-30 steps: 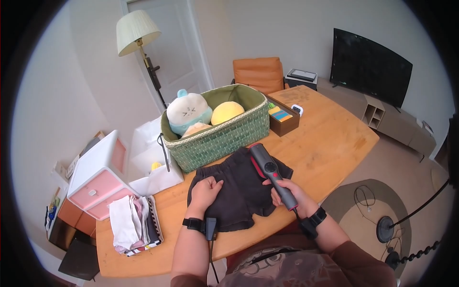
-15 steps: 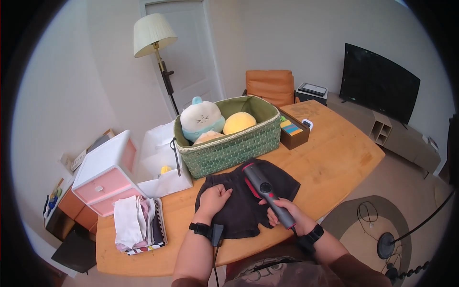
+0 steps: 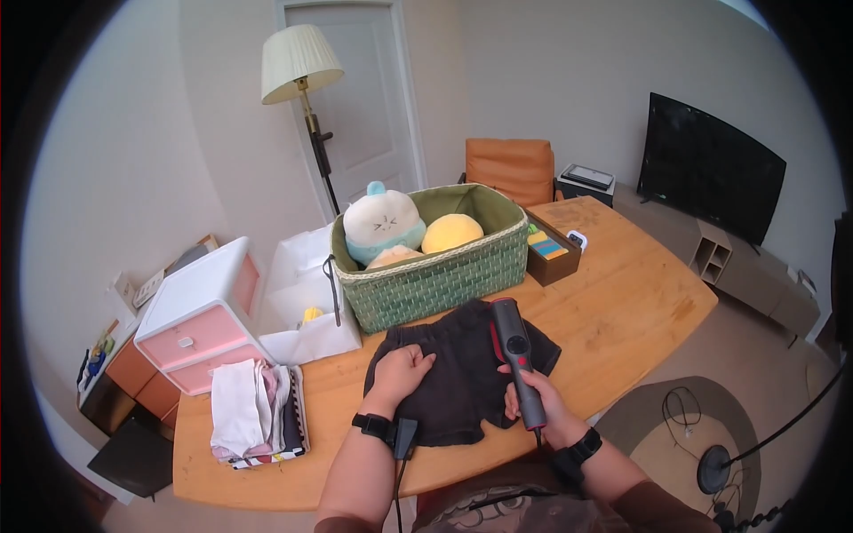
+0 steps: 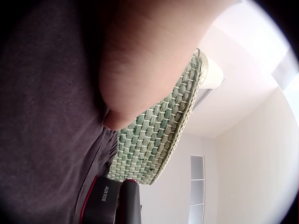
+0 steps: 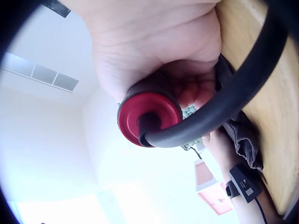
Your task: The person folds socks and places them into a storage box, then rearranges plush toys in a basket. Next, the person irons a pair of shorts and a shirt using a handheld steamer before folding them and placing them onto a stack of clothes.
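Note:
Dark shorts (image 3: 435,400) lie spread on the wooden table. On their left half, near the waistband, rests my left hand (image 3: 402,371), its fingers curled under and the cloth beneath it smooth. My right hand (image 3: 544,404) grips the handle of a grey handheld garment steamer (image 3: 514,342) with a red-edged head. That head lies over the right part of the shorts, its plate side toward the cloth. In the right wrist view, a thick black cord (image 5: 205,116) leaves the red end of the handle. Part of the steamer (image 4: 110,200) also shows in the left wrist view.
Just beyond the shorts stands a green woven basket (image 3: 426,298) of plush toys. To the left are a pile of folded clothes (image 3: 253,413), a pink and white drawer unit (image 3: 191,311) and a white bin (image 3: 311,346). A brown box (image 3: 555,265) sits right of the basket.
The steamer has moved left over the shorts, then back right, and its handle has swung to point more straight toward me. My left hand keeps its place on the shorts. The head view has shifted.

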The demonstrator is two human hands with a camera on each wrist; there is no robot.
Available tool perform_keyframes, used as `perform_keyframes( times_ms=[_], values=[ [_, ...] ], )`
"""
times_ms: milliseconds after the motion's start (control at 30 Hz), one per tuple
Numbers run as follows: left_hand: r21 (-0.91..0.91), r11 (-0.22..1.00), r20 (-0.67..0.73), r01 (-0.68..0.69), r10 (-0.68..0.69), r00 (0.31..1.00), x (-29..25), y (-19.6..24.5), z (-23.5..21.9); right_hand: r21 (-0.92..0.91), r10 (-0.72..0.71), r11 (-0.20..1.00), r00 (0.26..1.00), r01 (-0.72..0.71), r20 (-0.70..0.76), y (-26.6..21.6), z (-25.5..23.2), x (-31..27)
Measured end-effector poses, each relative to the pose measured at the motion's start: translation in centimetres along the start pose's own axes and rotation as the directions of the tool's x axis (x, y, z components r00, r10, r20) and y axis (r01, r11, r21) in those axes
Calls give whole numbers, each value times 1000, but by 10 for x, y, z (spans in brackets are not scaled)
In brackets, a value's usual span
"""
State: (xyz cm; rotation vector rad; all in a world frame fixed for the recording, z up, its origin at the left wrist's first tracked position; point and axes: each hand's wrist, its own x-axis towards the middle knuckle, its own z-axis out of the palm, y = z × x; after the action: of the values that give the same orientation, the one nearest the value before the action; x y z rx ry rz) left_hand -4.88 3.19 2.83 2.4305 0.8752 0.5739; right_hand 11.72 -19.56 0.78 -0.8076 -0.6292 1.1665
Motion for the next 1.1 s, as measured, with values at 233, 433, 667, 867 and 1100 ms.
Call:
perform_keyframes(
  times_ms=[233, 433, 667, 867, 1100],
  values=[
    [3, 1000, -3, -6, 6, 1000, 0, 1, 0, 61, 42, 997, 999, -44, 32, -8, 3, -6],
    [10, 1000, 6, -2, 2, 1000, 2, 0, 0, 40, 112, 992, 979, -120, 171, -10, 0, -6],
    [14, 1000, 9, 2, -2, 1000, 1, -1, 1, -14, 136, 991, 978, -136, 158, -9, 2, -8],
    [22, 1000, 9, 4, -4, 1000, 2, 1, 0, 29, 32, 999, 999, -34, 44, -4, 4, -7],
    [30, 1000, 3, 9, -9, 1000, 1, 3, -1, 105, -69, 992, 998, 69, 5, 4, -8, -4]
  ],
)
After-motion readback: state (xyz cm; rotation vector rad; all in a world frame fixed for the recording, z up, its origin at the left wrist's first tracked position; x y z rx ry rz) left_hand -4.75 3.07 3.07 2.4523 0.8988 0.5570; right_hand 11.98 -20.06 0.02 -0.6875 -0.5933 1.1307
